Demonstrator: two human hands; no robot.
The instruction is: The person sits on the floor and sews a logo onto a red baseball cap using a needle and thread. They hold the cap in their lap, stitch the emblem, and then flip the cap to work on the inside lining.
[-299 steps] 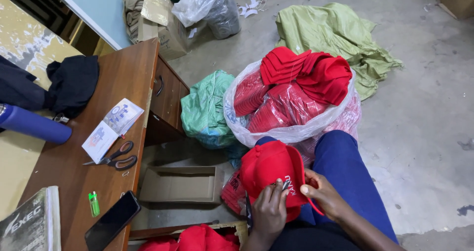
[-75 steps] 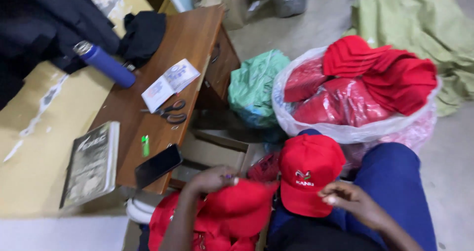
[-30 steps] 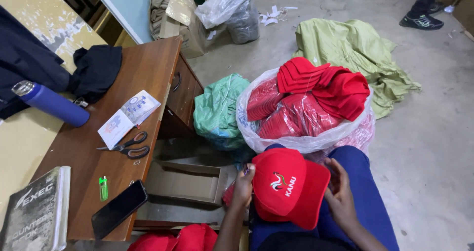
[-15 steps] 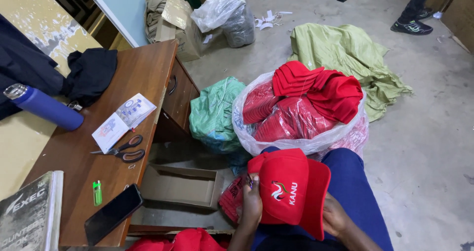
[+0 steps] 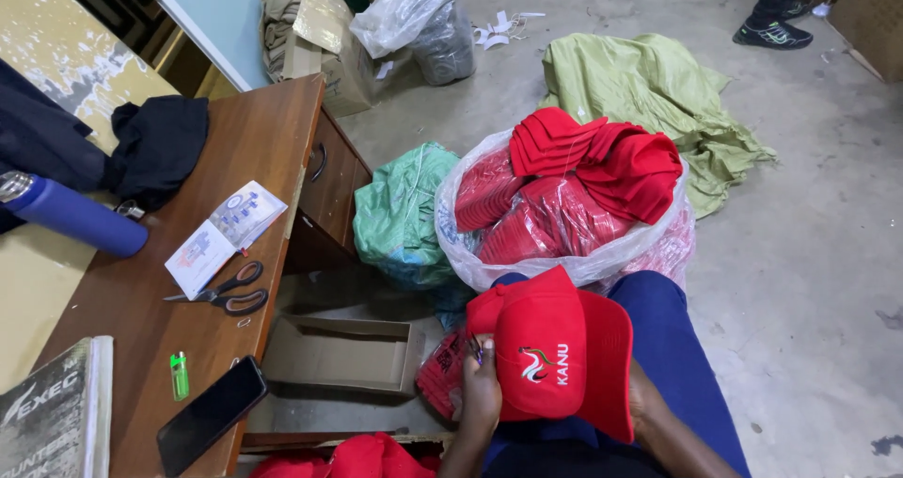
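From the head view, a red cap (image 5: 555,356) sits on the person's lap, front panel up with a small stitched emblem, brim pointing toward the right leg. The left hand (image 5: 482,391) grips the cap's left edge, fingers (image 5: 475,351) curled over the rim and closed on it. The right hand (image 5: 647,401) is mostly hidden beneath the brim; only part of it and the wrist show, pressed against the cap's underside, so I cannot tell how its fingers are set. Just beyond the knees stands a clear plastic bag (image 5: 574,262) stuffed with more red caps (image 5: 602,153), touching a green sack (image 5: 400,215). An open cardboard box (image 5: 343,351) lies on the floor beside the table (image 5: 263,149), which carries scissors (image 5: 226,290), a booklet (image 5: 226,238), a phone (image 5: 209,414), a green lighter (image 5: 178,374) and a blue bottle (image 5: 75,216). More red cloth at the bottom edge is cut off.
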